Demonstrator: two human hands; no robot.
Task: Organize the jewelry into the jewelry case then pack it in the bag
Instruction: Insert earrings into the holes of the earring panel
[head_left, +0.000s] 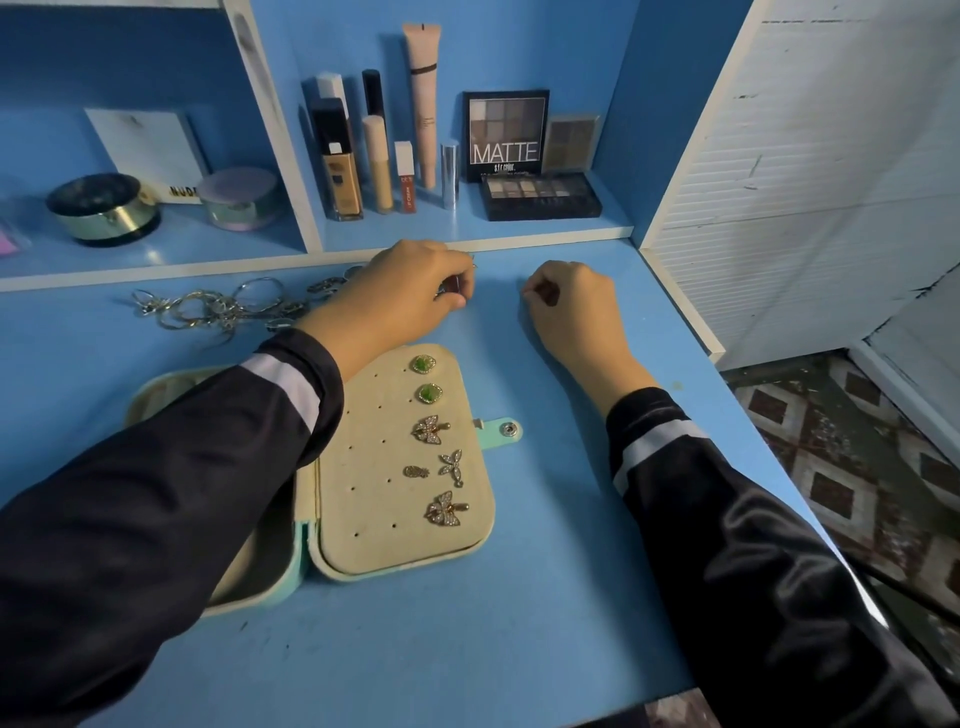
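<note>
Jewelry case (363, 525) holds six pinned earrings (431, 430).

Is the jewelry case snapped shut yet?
No, the jewelry case lies open on the table, earrings showing on its beige panel.

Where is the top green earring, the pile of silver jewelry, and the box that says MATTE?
top green earring (424, 364), head view, on its green stone.
silver jewelry pile (208, 306), head view, on the tangled middle.
MATTE box (505, 151), head view, on the white letters.
</note>
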